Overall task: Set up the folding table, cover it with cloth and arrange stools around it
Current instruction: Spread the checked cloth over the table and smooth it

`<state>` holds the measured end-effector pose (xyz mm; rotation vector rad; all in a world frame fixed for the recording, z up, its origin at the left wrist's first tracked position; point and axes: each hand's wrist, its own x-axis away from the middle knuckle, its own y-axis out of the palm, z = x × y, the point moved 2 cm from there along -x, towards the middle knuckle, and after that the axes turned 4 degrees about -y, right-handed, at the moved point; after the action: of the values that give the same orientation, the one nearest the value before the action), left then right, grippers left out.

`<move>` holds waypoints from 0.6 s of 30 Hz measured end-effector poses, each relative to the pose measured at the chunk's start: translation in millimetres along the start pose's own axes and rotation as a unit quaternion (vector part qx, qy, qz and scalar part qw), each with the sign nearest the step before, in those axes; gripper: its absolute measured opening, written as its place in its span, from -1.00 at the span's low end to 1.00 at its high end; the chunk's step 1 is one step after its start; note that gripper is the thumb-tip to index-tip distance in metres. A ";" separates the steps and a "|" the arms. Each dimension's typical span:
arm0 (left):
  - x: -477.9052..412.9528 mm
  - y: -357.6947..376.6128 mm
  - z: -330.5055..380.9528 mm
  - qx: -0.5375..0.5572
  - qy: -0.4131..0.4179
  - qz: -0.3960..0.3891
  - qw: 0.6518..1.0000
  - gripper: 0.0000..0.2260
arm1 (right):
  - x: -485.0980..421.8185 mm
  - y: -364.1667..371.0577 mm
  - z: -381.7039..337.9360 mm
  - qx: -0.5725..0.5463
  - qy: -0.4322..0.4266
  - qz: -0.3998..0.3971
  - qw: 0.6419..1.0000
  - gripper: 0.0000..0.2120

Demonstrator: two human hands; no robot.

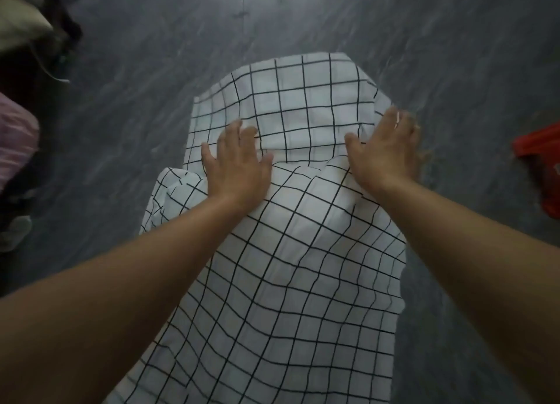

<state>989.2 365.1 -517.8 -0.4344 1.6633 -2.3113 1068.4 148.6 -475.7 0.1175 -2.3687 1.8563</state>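
The person's left hand point(239, 164) lies flat on a white cloth with a black grid point(303, 100), its fingers point(225, 137) straight and slightly spread, gripping nothing. The right hand point(385, 152) lies palm down on the same cloth near its right edge. Its fingers point(391, 122) are also stretched out and somewhat blurred, with the thumb pointing inward toward the left hand.

The cloth is draped over a raised shape, and whatever carries it is fully hidden. Beyond the fingertips the cloth lies fairly smooth and ends in a rounded far edge. Between the two hands a fold crosses it, and behind the wrists it bulges and hangs down toward the person in loose waves. Just left of the left hand's fingers a rumpled corner of the cloth sticks out.

A dark grey marbled floor point(151, 70) surrounds the cloth. Well to the right of the right fingers a red object point(542, 161) is cut off by the frame edge. Far to the left of the left fingers lies a pink striped fabric point(15, 137).
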 end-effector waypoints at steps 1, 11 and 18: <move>5.6 4.3 -5.0 0.003 0.006 -0.040 0.999 -0.52 | 5.6 6.4 -1.4 0.001 -0.010 -0.019 1.000 -0.25; 35.7 48.4 -55.3 -0.121 -0.024 -0.193 0.973 -0.26 | 75.2 87.2 -0.6 0.059 -0.108 -0.152 0.981 -0.25; 49.6 32.1 -69.4 -0.057 0.007 -0.096 0.994 -0.55 | 96.3 99.6 7.6 0.087 -0.123 -0.190 0.970 -0.37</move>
<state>917.9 396.8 -564.7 -0.6299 1.8405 -2.3631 958.8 167.0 -558.7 0.8019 -2.1200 1.9386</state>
